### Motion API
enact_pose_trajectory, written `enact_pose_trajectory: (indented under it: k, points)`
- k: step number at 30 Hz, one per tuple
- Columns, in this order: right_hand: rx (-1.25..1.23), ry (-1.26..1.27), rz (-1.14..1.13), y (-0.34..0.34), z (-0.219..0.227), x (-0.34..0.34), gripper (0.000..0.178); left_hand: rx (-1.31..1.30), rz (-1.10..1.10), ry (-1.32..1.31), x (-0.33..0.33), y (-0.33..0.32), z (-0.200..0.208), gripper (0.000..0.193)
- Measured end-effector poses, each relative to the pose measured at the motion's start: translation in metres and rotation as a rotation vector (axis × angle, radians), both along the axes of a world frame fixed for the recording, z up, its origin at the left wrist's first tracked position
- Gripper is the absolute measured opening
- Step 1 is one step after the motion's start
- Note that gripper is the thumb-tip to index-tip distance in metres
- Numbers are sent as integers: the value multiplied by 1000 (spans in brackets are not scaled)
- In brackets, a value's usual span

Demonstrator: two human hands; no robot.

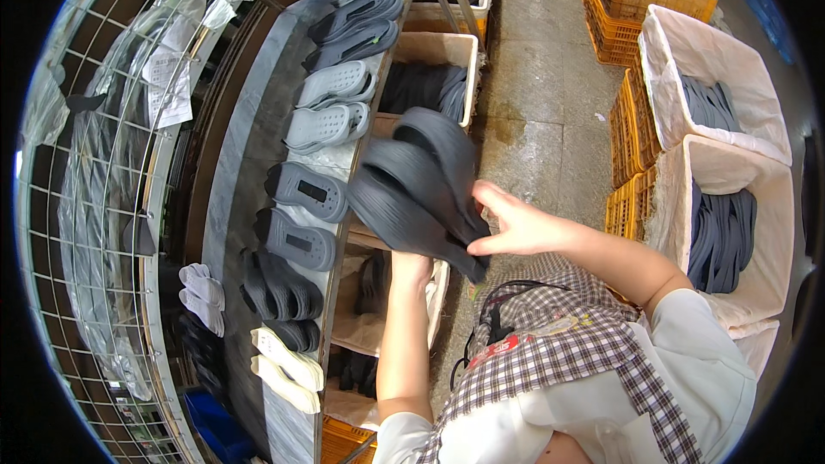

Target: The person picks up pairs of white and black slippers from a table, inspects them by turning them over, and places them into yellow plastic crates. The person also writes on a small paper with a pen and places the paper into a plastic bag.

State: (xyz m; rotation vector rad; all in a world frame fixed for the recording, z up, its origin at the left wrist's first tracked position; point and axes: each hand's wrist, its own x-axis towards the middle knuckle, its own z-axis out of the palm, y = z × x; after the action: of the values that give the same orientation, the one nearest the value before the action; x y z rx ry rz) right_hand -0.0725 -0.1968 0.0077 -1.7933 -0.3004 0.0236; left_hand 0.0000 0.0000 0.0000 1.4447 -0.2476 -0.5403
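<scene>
A fanned stack of dark grey shoe soles [412, 193], ribbed along the sides, is held up in front of me at the edge of the bench. My left hand [411, 265] supports it from below; the fingers are hidden behind the soles. At the narrow lower end, my right hand [507, 219] grips the stack from the right, thumb and fingers apart around it. Motion slightly blurs the soles. On the bench beside them lie light grey perforated soles [331, 125], blue-grey soles with dark slots [301, 241] and more dark ribbed soles [284, 288].
Cream soles [288, 369] lie at the bench's near end. A wire mesh rack [94, 163] stands left. Lined bins with dark pieces stand under the bench. Across the wet floor [533, 146], white-lined bins [739, 232] sit beside stacked orange crates [634, 133].
</scene>
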Motion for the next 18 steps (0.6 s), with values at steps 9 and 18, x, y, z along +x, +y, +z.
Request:
enact_pose_trajectory:
  k: [9, 18]
  points:
    - [615, 268, 183, -7, -23, 7, 38, -460, 153, 590, -39, 14, 12, 37]
    - [462, 331, 163, 13, -8, -20, 96, -544, 181, 543, -55, 37, -1, 42]
